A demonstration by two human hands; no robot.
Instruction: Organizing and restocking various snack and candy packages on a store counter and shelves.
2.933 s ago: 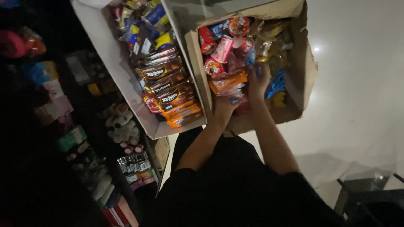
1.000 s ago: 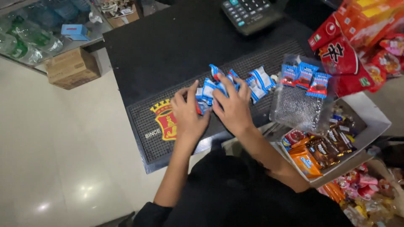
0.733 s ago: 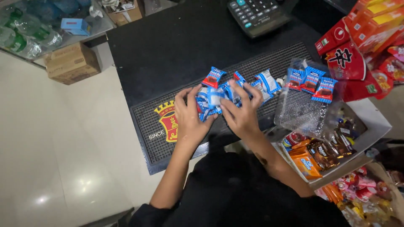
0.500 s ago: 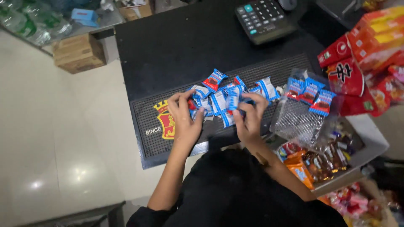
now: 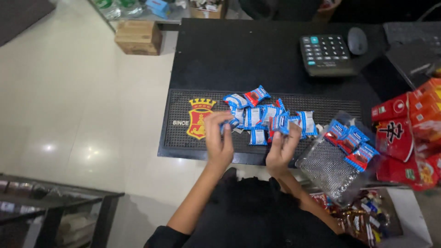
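— Two broad surfaces were seen first: the black counter (image 5: 257,55), and on it a black rubber bar mat (image 5: 183,142) with a red-and-gold crest.

— What was set beside them?

— Red snack boxes (image 5: 404,133) were stacked at the right edge; a clear plastic bag (image 5: 328,170) lay just left of them, with three blue packets on it. A calculator (image 5: 325,54) was placed farther back.

— And the hands?

— A heap of small blue-and-white candy packets (image 5: 259,117) was spread on the mat. One packet was pinched in the left hand (image 5: 219,142), fingers curled. Another packet was gripped in the right hand (image 5: 282,149), at the heap's near edge.
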